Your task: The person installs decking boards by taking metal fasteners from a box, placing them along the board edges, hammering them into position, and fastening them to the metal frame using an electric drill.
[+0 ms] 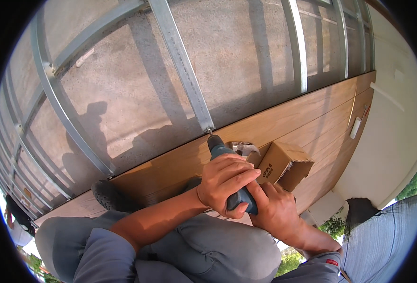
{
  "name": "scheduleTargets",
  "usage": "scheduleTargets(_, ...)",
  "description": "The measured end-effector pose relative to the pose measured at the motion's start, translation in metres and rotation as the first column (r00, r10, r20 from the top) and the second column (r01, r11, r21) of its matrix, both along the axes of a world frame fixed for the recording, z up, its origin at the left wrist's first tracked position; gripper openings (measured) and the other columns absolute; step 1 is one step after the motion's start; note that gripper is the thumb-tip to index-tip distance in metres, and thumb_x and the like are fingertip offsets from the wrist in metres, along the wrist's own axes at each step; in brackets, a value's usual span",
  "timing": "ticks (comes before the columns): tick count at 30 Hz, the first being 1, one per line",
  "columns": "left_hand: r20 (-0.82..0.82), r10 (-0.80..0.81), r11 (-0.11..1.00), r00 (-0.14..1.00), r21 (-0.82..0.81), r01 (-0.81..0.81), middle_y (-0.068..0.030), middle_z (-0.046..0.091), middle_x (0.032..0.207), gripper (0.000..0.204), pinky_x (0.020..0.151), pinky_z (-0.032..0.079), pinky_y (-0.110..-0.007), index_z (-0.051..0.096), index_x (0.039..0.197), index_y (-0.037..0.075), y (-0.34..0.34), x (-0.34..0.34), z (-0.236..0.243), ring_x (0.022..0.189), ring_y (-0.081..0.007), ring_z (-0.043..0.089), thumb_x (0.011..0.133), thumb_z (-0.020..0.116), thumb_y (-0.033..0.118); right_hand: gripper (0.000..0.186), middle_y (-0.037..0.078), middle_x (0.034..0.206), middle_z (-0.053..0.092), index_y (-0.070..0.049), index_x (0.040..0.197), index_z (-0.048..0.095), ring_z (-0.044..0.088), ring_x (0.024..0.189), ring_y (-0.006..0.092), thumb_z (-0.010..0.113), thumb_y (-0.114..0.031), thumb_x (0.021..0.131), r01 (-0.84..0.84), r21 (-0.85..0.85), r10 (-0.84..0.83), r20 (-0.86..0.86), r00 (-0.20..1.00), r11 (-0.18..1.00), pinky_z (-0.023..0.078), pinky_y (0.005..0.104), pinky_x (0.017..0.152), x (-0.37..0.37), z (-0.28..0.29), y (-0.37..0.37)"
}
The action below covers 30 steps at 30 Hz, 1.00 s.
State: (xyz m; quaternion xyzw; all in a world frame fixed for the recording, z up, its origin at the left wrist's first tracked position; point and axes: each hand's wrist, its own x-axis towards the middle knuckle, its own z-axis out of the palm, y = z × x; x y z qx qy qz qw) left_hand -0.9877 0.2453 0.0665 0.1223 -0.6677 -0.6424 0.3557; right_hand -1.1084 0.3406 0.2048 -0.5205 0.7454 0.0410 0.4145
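Both hands — left hand (pixel 226 181) over right hand (pixel 275 207) — grip a drill (pixel 227 165), its tip at a metal rail (pixel 182 66); a box (pixel 284 165) sits just right.

Hard, bright sunlight falls across the scene, throwing crisp dark shadows — the metal rails (pixel 180 61) cast broad grey bands on the concrete floor (pixel 123 94), and a person's shadow lies sharp-edged there too. The left forearm (pixel 161 219) glows warm where the sun strikes it, while the hands (pixel 246 193) are partly shaded. The pale wall (pixel 397 118) at right is nearly washed out. Focus is sharp at centre; fisheye distortion bends straight edges toward the rim, which ends in black vignette.
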Motion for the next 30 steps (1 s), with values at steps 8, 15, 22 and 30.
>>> scheduleTargets(8, -0.035, 0.032, 0.999, 0.999, 0.017, -0.031, -0.0193, 0.072, 0.092, 0.054, 0.078, 0.061, -0.047, 0.070, 0.105, -0.005, 0.002, 0.003, -0.005, 0.079, -0.0347, 0.072, 0.085, 0.056, 0.043, 0.059, 0.011, 0.078, 0.056, -0.010, 0.130, 0.058, 0.061, 0.060, 0.0277, 0.069, -0.009, 0.073, -0.008, -0.014, 0.008, -0.027, 1.000, 1.000, 0.050, 0.0393, 0.051, 0.005, -0.001, -0.003)
scheduleTargets(15, -0.036, 0.035, 0.999, 0.999, 0.028, -0.034, -0.0200, 0.072, 0.091, 0.054, 0.078, 0.061, -0.047, 0.070, 0.104, -0.006, -0.001, 0.003, -0.005, 0.079, -0.0350, 0.072, 0.087, 0.056, 0.044, 0.058, 0.011, 0.077, 0.055, -0.010, 0.131, 0.058, 0.060, 0.059, 0.0276, 0.067, -0.008, 0.074, -0.015, -0.014, 0.014, -0.036, 0.999, 1.000, 0.049, 0.0390, 0.050, 0.004, 0.001, -0.009)
scheduleTargets(22, -0.049, 0.041, 0.999, 0.998, 0.035, -0.039, -0.0212, 0.072, 0.090, 0.058, 0.078, 0.060, -0.047, 0.070, 0.104, -0.007, -0.006, 0.003, -0.006, 0.078, -0.0356, 0.072, 0.090, 0.054, 0.047, 0.058, 0.011, 0.074, 0.052, -0.010, 0.131, 0.058, 0.058, 0.056, 0.0278, 0.067, -0.008, 0.074, -0.017, -0.007, 0.016, -0.054, 0.998, 1.000, 0.049, 0.0397, 0.049, 0.006, 0.002, -0.015)
scheduleTargets(30, -0.060, 0.055, 0.998, 0.997, 0.028, -0.054, -0.0216, 0.072, 0.089, 0.059, 0.077, 0.060, -0.047, 0.069, 0.104, -0.008, -0.006, 0.003, -0.005, 0.077, -0.0356, 0.072, 0.091, 0.054, 0.048, 0.057, 0.011, 0.073, 0.052, -0.010, 0.130, 0.058, 0.059, 0.056, 0.0285, 0.067, -0.007, 0.074, -0.017, -0.029, 0.015, -0.067, 0.998, 0.999, 0.049, 0.0402, 0.050, 0.008, 0.002, -0.016)
